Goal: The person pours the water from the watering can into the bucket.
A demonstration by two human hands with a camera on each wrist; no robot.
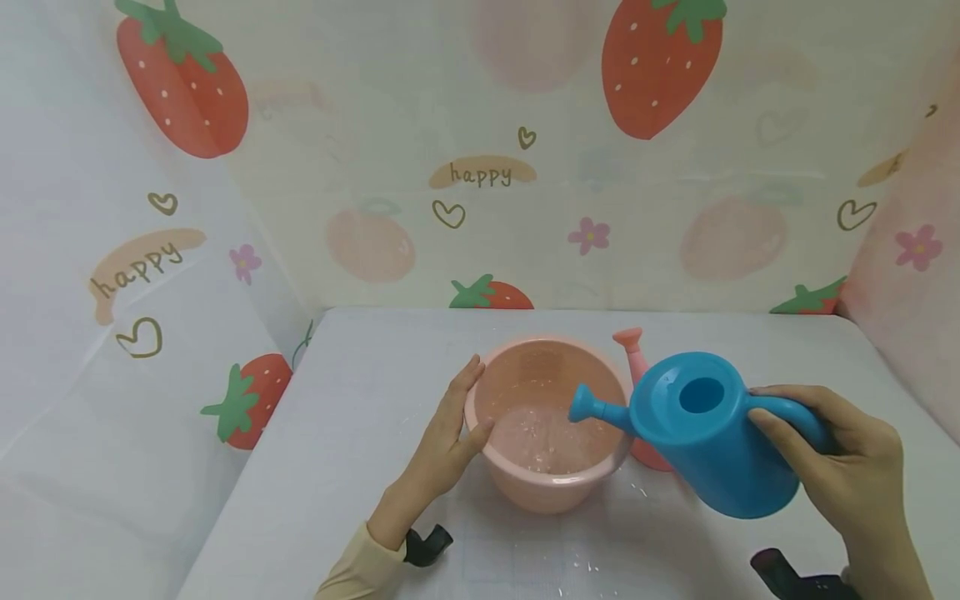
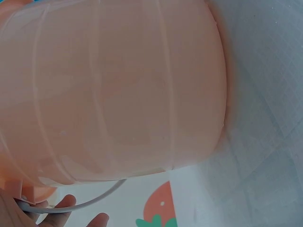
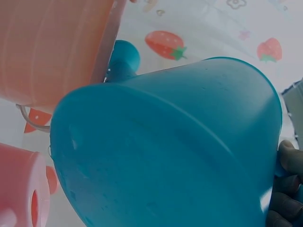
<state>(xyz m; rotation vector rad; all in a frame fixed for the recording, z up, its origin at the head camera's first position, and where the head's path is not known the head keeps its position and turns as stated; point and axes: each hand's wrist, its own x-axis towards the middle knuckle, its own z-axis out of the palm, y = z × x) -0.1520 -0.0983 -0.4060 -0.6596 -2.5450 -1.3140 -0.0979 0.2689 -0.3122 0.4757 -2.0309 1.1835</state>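
Observation:
A pink bucket [image 1: 551,492] stands upright with rippling water [image 1: 543,442] inside. My left hand [image 1: 442,442] rests against its left side, fingers fairly straight and the thumb over the rim. In the left wrist view, its fingers [image 2: 61,215] lie beside the bucket's thin grey handle [image 2: 102,196]. With my right hand [image 1: 855,450] I grip the handle of a blue watering can [image 1: 720,450], held tilted above the table, its spout [image 1: 600,408] over the bucket. A pink watering can [image 1: 637,358] stands partly hidden behind the blue one.
A white table [image 1: 360,375] carries everything, with water drops scattered near the bucket. Behind it and at both sides hang sheets [image 1: 375,142] printed with strawberries and hearts. Dark straps [image 1: 427,546] sit at both wrists.

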